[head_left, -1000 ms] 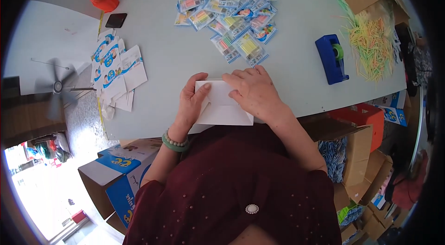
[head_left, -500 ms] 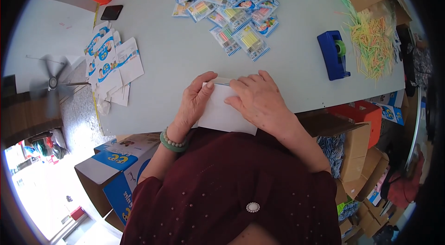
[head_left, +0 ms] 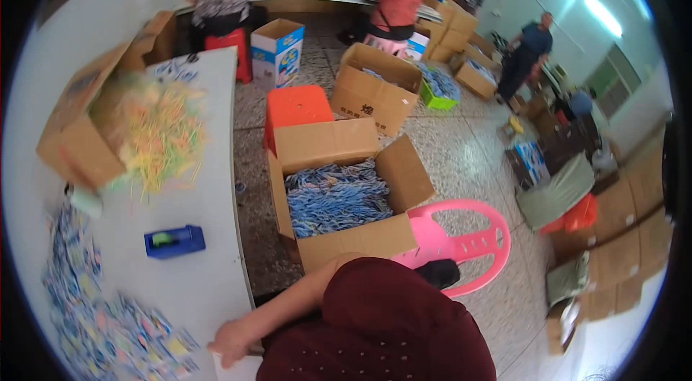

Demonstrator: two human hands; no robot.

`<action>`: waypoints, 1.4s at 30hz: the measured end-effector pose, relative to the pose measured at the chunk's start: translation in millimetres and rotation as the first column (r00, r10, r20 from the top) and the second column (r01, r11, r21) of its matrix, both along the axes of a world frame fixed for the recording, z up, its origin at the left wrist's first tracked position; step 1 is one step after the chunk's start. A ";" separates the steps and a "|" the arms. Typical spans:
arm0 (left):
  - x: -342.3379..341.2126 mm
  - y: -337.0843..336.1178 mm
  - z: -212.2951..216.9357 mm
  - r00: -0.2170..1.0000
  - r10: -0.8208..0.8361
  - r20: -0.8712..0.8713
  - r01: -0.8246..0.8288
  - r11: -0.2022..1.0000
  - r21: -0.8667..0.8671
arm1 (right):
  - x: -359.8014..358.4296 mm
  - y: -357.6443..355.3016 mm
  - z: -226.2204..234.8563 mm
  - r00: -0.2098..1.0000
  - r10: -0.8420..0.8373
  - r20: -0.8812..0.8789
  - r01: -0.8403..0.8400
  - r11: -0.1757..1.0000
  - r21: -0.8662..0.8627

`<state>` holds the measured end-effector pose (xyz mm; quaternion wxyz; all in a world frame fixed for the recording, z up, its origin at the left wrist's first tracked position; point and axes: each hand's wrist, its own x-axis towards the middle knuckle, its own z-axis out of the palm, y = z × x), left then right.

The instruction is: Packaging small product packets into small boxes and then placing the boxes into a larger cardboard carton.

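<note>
My right hand [head_left: 232,342] is at the table's near edge, low in the view. Its fingers are bent down onto a white card box [head_left: 241,368], which shows only in part and is cut off by the lower border. My left hand is out of the picture. On the table to the left lie many small clear-and-blue packets [head_left: 122,338]. A blue tape dispenser [head_left: 175,242] with green tape stands beyond my right hand.
A carton [head_left: 79,129] spills pale thin sticks [head_left: 162,139] onto the table. Beside the table, an open carton [head_left: 346,137] holds blue packets [head_left: 337,197], near a pink chair [head_left: 461,247] and a red stool [head_left: 295,103]. Several people work or stand farther off.
The view has swung right, from the tabletop to the room. My left hand has left the picture. The right hand now appears at the lower left, still at the white card box.
</note>
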<state>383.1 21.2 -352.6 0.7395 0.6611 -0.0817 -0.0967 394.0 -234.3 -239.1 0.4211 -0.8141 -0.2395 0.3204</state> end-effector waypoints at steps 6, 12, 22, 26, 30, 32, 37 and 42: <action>104.3 -48.1 8.7 0.985 -0.149 0.089 0.149 0.989 0.004 | -11.3 -18.4 -10.6 0.970 -0.136 0.204 0.064 0.944 0.324; 150.6 -79.0 2.2 0.982 -0.153 0.114 0.154 0.988 0.000 | -9.8 4.4 -33.5 1.000 -0.006 0.016 -0.007 0.703 0.711; 153.2 -57.0 -20.2 0.997 -0.011 0.078 0.010 1.000 0.022 | -1.5 29.3 -62.3 0.929 0.090 0.358 -0.306 0.730 0.611; 133.3 -33.7 -33.4 0.993 0.108 0.049 -0.110 0.994 0.024 | -3.8 30.4 -65.6 0.842 -0.156 0.516 -0.160 0.843 0.514; 25.3 53.3 -33.6 0.901 0.434 -0.011 -0.431 0.897 0.096 | -0.9 42.0 -82.4 0.775 -0.213 0.595 -0.131 0.867 0.480; -107.4 119.4 -15.1 0.727 0.685 -0.041 -0.667 0.719 0.196 | 5.8 17.5 -84.7 0.525 -0.268 0.808 -0.163 0.900 0.404; -199.8 31.9 112.9 0.739 0.594 0.316 -0.254 -0.189 0.949 | 33.5 -12.6 -55.0 0.654 0.017 0.756 -0.221 0.960 0.170; -222.5 32.3 112.3 0.583 0.742 0.329 -0.098 -0.338 0.936 | 54.0 45.2 -32.6 0.663 -0.031 0.748 -0.172 0.966 0.192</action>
